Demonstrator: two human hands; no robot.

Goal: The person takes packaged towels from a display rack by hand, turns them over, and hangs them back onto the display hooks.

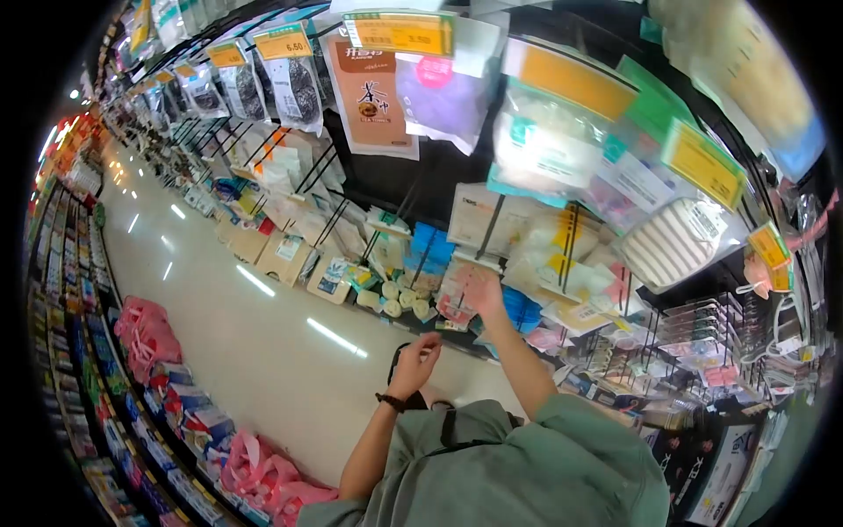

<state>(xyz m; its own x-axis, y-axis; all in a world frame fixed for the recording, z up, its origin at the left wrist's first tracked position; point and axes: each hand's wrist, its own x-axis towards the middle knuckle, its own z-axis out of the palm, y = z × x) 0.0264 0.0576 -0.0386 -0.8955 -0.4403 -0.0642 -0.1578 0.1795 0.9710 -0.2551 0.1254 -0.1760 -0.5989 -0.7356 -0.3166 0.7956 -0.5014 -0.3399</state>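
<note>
My right hand point(480, 290) reaches to the lower hooks of the shelf rack, its fingers stretched out and apart. Right at its fingertips hangs a clear packet with pink and white contents point(455, 299). A blue packet point(430, 249) is just left of that hand, and a round blue item point(522, 310) is to its right. My left hand point(416, 365) is held in front of my body with curled fingers, away from the rack. A black strap point(394, 358) runs beside it; what the curled fingers hold, if anything, is hidden.
Packaged goods with yellow price tags point(399, 33) hang above, including a striped white packet point(674, 244). Rolled pale items point(406, 299) lie low on the rack. Across the tiled aisle floor point(255, 351), pink bags point(263, 479) stand along another shelf. Boxes point(722, 470) are at lower right.
</note>
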